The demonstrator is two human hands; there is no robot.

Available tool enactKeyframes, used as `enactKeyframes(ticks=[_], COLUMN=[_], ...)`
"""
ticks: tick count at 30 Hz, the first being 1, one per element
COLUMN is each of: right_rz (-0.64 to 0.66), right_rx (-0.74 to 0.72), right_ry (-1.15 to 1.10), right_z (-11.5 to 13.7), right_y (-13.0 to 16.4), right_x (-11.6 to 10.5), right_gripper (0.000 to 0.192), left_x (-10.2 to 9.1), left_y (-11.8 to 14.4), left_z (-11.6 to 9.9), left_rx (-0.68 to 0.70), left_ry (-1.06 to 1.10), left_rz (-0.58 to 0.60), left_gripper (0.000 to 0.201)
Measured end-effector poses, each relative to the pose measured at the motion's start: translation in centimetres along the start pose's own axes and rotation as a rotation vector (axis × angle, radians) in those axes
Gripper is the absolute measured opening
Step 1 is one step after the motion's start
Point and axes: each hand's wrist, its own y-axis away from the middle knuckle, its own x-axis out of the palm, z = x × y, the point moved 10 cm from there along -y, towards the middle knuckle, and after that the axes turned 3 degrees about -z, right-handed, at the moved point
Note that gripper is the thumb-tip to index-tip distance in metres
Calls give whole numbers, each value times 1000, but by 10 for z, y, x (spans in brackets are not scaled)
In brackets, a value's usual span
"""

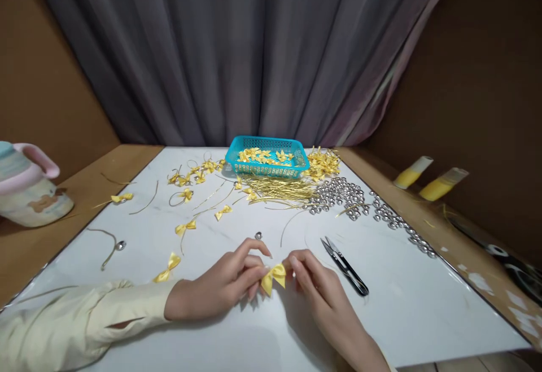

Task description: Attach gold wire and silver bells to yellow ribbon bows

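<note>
A yellow ribbon bow (274, 279) is held just above the white tabletop at the front. My left hand (231, 281) pinches its left side between thumb and fingers, the index finger raised. On the bow's other side, my right hand (315, 281) has thumb and fingertips pressed together close to it; what they grip is too small to make out. Thread snips (345, 267) with black handles lie right of my right hand. A small round metal piece (258, 236) sits beyond my left fingers. Another yellow bow (168, 268) rests behind my left wrist.
A turquoise basket (266, 166) with yellow bows stands at the back. Near it lie gold cords (283, 188), a bow pile (322, 164) and many metal pieces (341, 194). A mug (31, 191) stands left; two yellow spools (442, 184) lie right.
</note>
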Motion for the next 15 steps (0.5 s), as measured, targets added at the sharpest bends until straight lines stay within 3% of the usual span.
enactKeyframes(ticks=[4,7,15], right_rz=[93,148,160], right_rx=[-29,-56,-21], right_ry=[-48,-94,-168], right_z=[8,14,12], right_y=[3,7,10], right_x=[8,13,15], right_gripper=[18,14,10], left_x=[0,1,1], left_y=[-1,0,11], left_z=[-3,-10,-44], left_rx=[-29,29,423], left_ry=[65,-18,-476], left_rz=[22,56,122], left_gripper=[21,15,8])
